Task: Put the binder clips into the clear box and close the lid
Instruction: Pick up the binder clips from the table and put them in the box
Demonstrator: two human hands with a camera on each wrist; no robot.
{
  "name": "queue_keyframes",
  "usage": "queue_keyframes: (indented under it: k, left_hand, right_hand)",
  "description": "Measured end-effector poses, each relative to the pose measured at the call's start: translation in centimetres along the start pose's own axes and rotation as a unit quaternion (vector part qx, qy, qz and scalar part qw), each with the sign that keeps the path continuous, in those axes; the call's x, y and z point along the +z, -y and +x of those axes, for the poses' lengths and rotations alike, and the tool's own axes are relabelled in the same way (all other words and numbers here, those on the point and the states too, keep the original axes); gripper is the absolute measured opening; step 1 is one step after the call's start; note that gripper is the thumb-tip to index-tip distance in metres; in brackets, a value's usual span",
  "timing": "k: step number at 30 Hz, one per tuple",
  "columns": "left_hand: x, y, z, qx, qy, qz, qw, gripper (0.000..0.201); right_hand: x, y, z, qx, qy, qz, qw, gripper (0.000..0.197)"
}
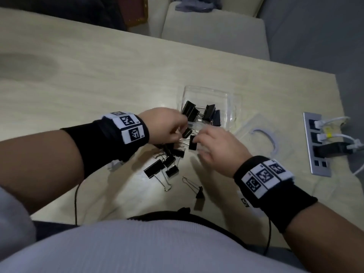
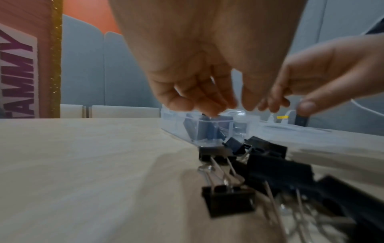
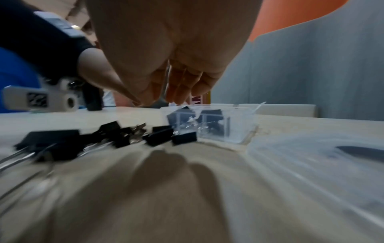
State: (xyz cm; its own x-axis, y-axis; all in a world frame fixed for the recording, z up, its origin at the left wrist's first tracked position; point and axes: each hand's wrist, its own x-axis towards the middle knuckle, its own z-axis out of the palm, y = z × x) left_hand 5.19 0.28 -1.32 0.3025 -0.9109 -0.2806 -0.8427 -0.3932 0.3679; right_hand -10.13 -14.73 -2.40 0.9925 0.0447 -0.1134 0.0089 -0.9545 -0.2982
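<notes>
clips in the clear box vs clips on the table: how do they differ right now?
Place: the clips in the clear box sit inside the clear box; the clips on the table lie loose on the table, nearer the person.
Grouping: the boxed ones are packed close; the loose ones sprawl, one lying apart toward the person.
Handles: the loose ones' wire handles splay out plainly; the boxed ones' mostly hide.
Shared: black binder clips in mixed sizes.

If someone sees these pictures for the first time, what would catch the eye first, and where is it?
First, the heap of black binder clips near the table's front edge, under the left hand and right hand, which meet above it. Next, the clear box just beyond the hands, open, with a few clips already inside. Its lid lies flat on the table to the box's right.
</notes>
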Motion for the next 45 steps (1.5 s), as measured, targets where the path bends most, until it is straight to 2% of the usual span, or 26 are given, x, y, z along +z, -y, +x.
queue_keyframes:
  k: [2,4,5,7,10,14,18,20,22,25,27,30,32,35,37,39,42,45]
  left_hand:
    - [-0.1,0.0,-1.2,0.007,0.126,0.027,0.992,0.019]
    - [0.1,0.0,-2.0,-0.018,0.235,0.075,0.969,0.033]
    - [0.4,0.0,-2.3,-0.027,0.27,0.104,0.957,0.042]
    - [1.1,-0.1,-2.8,-0.031,0.296,0.155,0.942,0.059]
    - [2.3,-0.4,-3.2,-0.038,0.248,0.175,0.952,0.063]
    - [2.9,-0.8,-3.0,-0.059,0.16,0.157,0.973,0.043]
    - [3.1,-1.5,-2.8,-0.099,0.11,0.163,0.975,0.036]
    - [3.5,-1.5,-3.1,-0.104,0.103,0.156,0.977,0.046]
    - [3.9,-1.5,-3.4,-0.094,0.104,0.148,0.979,0.055]
    - [3.7,-1.4,-3.1,-0.078,0.103,0.134,0.982,0.044]
    - [3.4,-1.3,-2.9,-0.07,0.109,0.135,0.982,0.038]
    - [3.1,-1.3,-2.8,-0.058,0.129,0.15,0.978,0.036]
    - [3.0,-1.6,-2.9,-0.055,0.138,0.163,0.975,0.035]
    - [2.4,-2.1,-2.8,-0.068,0.147,0.146,0.976,0.038]
    - [1.2,-2.2,-2.5,-0.073,0.17,0.119,0.976,0.049]
    - [-0.5,-2.2,-1.9,-0.073,0.166,0.078,0.98,0.056]
    - [-3.2,-2.0,-0.1,-0.089,0.109,0.026,0.99,0.053]
    - [-4.5,-2.0,2.5,-0.114,0.013,0.006,0.993,0.052]
  right_hand:
    - [1.2,1.0,-0.4,0.008,0.072,-0.02,0.997,0.032]
    - [1.9,1.3,-0.9,0.055,0.112,-0.016,0.992,0.036]
    - [2.0,1.4,-1.2,0.069,0.109,-0.013,0.992,0.036]
    - [2.1,1.4,-1.5,0.077,0.099,-0.02,0.992,0.035]
    - [1.9,1.4,-1.7,0.072,0.091,-0.014,0.993,0.034]
    - [1.2,1.7,-2.3,0.017,0.114,0.023,0.993,0.033]
    - [0.9,1.8,-3.2,-0.023,0.209,-0.009,0.978,0.061]
    - [1.0,1.6,-3.6,0.0,0.235,0.001,0.972,0.064]
    - [1.0,1.2,-3.5,0.037,0.233,0.028,0.972,0.057]
    - [1.0,0.5,-3.0,0.077,0.188,0.057,0.977,0.045]
    - [0.8,0.2,-2.8,0.09,0.168,0.069,0.979,0.044]
    - [0.5,0.2,-3.2,0.08,0.207,0.051,0.974,0.059]
    - [1.1,0.3,-3.6,0.069,0.218,0.024,0.973,0.05]
    - [1.6,-0.1,-3.9,0.104,0.162,0.075,0.978,0.026]
    - [1.1,-0.5,-3.9,0.138,0.118,0.125,0.975,0.021]
    - [0.3,-0.8,-3.8,0.163,0.055,0.164,0.971,0.018]
    - [-1.2,-1.7,-3.2,0.214,-0.041,0.211,0.953,0.011]
    - [-2.3,-2.8,-2.0,0.276,-0.102,0.257,0.921,0.022]
